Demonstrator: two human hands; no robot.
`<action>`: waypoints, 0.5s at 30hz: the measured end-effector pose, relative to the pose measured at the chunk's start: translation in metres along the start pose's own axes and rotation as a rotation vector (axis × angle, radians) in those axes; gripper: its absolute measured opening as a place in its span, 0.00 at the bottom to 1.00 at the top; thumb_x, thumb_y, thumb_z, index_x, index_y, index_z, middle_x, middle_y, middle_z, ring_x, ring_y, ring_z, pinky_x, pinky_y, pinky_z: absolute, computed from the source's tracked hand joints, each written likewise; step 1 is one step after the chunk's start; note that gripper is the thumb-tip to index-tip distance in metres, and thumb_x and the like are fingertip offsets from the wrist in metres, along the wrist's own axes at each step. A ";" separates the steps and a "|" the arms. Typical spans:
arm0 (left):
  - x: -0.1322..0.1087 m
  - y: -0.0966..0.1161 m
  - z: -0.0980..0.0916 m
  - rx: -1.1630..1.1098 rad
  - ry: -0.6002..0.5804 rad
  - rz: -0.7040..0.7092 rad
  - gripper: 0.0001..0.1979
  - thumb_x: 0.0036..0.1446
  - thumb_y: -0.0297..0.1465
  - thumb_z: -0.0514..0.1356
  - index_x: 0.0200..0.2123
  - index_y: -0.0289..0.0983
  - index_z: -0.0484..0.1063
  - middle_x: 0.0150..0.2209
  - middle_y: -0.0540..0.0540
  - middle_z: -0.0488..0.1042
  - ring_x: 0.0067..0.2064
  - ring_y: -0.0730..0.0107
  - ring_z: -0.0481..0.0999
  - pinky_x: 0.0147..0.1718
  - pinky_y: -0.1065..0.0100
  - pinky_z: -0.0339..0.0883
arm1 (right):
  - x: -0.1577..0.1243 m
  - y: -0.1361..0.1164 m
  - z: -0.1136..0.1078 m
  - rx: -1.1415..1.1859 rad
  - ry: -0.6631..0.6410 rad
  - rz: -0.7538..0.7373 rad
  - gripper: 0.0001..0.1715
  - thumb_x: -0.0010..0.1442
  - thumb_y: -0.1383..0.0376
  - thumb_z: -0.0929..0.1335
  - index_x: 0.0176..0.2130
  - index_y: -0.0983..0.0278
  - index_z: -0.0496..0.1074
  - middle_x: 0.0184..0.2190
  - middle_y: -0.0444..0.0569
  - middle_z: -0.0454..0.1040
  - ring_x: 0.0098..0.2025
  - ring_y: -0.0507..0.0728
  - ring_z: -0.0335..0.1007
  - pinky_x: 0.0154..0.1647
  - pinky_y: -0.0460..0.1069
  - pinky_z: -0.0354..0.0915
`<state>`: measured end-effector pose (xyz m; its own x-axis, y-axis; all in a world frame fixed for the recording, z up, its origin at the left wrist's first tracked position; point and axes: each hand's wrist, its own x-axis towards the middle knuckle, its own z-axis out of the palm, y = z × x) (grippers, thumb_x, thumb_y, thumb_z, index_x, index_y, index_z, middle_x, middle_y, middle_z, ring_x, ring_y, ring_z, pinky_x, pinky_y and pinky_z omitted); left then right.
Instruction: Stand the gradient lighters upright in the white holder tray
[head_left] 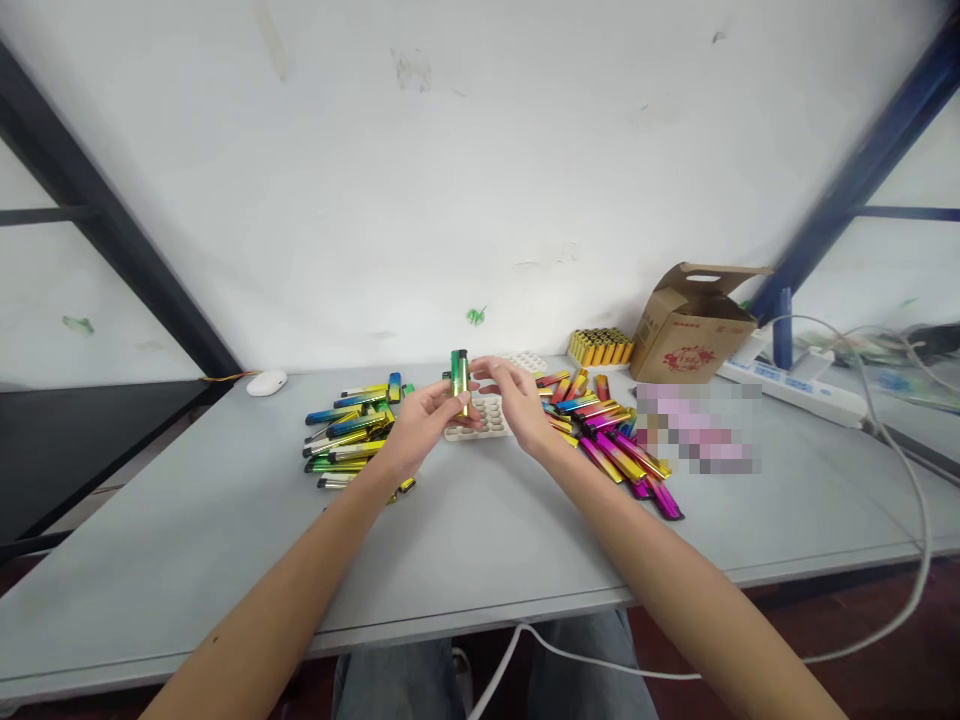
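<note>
Currently, the left hand (418,420) holds a green-gold lighter (460,374) upright.

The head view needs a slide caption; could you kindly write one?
Left hand holding a green-gold lighter between two piles of lighters.

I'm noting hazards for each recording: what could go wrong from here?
The green-and-gold lighter could slip, as the left hand seems to grip only its lower part. Either arm might brush the loose left pile of lighters or right pile of lighters, both lying close by. The white cable running in front of the person's legs could snag if they move.
</note>
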<state>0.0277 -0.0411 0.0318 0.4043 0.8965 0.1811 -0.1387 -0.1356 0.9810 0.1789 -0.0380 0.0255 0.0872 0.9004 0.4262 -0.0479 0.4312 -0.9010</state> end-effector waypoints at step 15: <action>0.003 0.003 -0.003 -0.303 0.062 -0.170 0.11 0.62 0.40 0.55 0.33 0.39 0.63 0.24 0.53 0.66 0.22 0.75 0.66 0.24 0.70 0.61 | 0.013 0.019 -0.014 0.103 0.083 0.236 0.32 0.59 0.40 0.60 0.35 0.63 0.74 0.43 0.53 0.77 0.37 0.55 0.72 0.35 0.49 0.66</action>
<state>0.0259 -0.0377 0.0349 0.3902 0.9207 0.0037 -0.3400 0.1403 0.9299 0.1933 -0.0186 0.0132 0.1424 0.9708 0.1930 -0.1776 0.2169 -0.9599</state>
